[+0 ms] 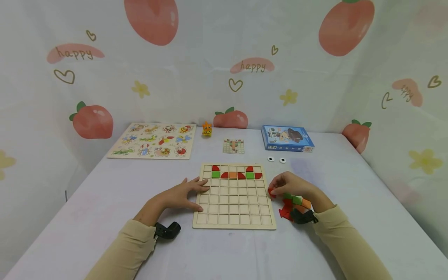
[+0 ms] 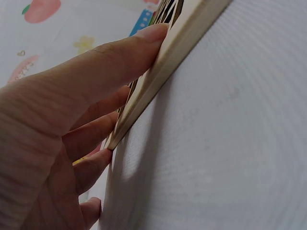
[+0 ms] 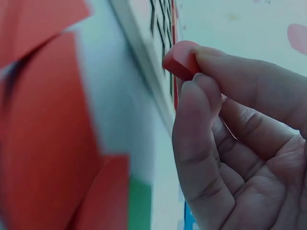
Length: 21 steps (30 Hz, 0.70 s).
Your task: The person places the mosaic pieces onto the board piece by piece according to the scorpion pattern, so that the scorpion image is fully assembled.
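Note:
A wooden grid board (image 1: 234, 200) lies in the middle of the table. Red, green and orange tiles fill some cells in its top two rows. My left hand (image 1: 182, 194) rests on the board's left edge with fingers spread; the left wrist view shows thumb and fingertips touching the rim. Just off the right edge, my right hand (image 1: 294, 184) pinches a red tile (image 3: 181, 60) with one rounded side between thumb and fingers. Loose red, green and orange tiles (image 1: 286, 213) lie under and beside the right wrist, partly hidden by it.
Behind the board lies a small pattern card (image 1: 233, 146), with two eye discs (image 1: 271, 159) to its right. Further back are a blue box (image 1: 287, 139), an orange-yellow toy figure (image 1: 207, 129) and an insect picture board (image 1: 154, 140). A printed curtain hangs behind the table.

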Motion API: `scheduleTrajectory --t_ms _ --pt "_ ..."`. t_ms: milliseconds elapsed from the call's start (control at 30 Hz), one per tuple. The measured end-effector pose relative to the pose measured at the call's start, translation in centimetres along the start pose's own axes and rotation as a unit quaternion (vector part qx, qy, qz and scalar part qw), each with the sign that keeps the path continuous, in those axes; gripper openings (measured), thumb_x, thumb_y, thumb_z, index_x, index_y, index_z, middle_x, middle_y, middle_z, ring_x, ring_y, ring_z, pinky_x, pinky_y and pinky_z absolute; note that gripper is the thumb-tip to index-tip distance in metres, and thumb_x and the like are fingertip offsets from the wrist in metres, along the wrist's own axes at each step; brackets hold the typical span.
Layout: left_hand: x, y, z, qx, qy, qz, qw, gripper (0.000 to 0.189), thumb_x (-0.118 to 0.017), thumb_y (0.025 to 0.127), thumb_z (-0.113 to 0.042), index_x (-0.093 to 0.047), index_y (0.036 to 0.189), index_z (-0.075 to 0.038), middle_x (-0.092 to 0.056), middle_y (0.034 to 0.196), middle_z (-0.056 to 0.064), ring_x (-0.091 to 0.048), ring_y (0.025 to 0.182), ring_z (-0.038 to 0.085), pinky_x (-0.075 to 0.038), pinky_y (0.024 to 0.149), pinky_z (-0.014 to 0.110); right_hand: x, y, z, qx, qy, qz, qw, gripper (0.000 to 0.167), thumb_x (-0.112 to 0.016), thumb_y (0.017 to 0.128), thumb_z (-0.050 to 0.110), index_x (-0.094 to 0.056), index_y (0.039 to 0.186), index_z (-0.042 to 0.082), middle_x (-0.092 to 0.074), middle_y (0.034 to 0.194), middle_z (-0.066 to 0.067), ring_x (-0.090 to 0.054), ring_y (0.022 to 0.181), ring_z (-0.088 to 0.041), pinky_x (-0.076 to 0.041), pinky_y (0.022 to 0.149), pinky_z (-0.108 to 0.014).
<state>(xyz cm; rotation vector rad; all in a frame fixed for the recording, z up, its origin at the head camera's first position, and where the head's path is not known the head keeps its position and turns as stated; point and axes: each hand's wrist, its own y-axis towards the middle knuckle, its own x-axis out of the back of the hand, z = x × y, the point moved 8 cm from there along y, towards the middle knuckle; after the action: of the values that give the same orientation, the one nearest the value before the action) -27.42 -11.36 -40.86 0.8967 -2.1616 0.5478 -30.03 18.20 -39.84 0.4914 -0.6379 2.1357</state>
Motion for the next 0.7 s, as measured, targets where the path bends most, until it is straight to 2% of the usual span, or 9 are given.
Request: scheduleTrajectory --t_ms 367,533,700 --pt "-0.1 0.0 -0.1 0.004 -0.002 0.004 1.0000 0.072 -0.076 0.074 -0.039 -0.051 0.135 -0.010 -0.026 0.154 0.007 -0.009 0.145 0.034 0.004 0.114 0.060 -0.6 2.4 2.7 0.011 0.016 0.009 0.9998 0.020 -0.065 0.086 0.012 -0.067 0.097 -0.004 -0.066 0.077 0.000 -0.058 0.067 -0.012 -0.053 0.069 -0.027" --pt "-0.1 0.0 -0.1 0.005 -0.009 0.005 0.9999 0.072 -0.077 0.074 -0.038 -0.051 0.134 -0.010 -0.026 0.154 0.007 -0.008 0.145 0.034 0.004 0.114 0.060 -1.3 3.9 4.0 0.027 0.022 0.014 0.9993 0.020 -0.064 0.087 0.014 -0.067 0.098 -0.003 -0.065 0.076 0.000 -0.059 0.066 -0.012 -0.053 0.067 -0.028" --pt "0.0 0.0 0.0 0.007 -0.005 0.001 1.0000 0.072 -0.076 0.074 -0.039 -0.050 0.135 -0.011 -0.026 0.154 0.006 -0.009 0.145 0.033 0.004 0.114 0.059 -2.2 5.3 6.1 0.053 0.040 0.015 0.9977 0.019 -0.063 0.087 0.011 -0.065 0.098 -0.004 -0.065 0.079 -0.003 -0.060 0.068 -0.014 -0.056 0.070 -0.034"
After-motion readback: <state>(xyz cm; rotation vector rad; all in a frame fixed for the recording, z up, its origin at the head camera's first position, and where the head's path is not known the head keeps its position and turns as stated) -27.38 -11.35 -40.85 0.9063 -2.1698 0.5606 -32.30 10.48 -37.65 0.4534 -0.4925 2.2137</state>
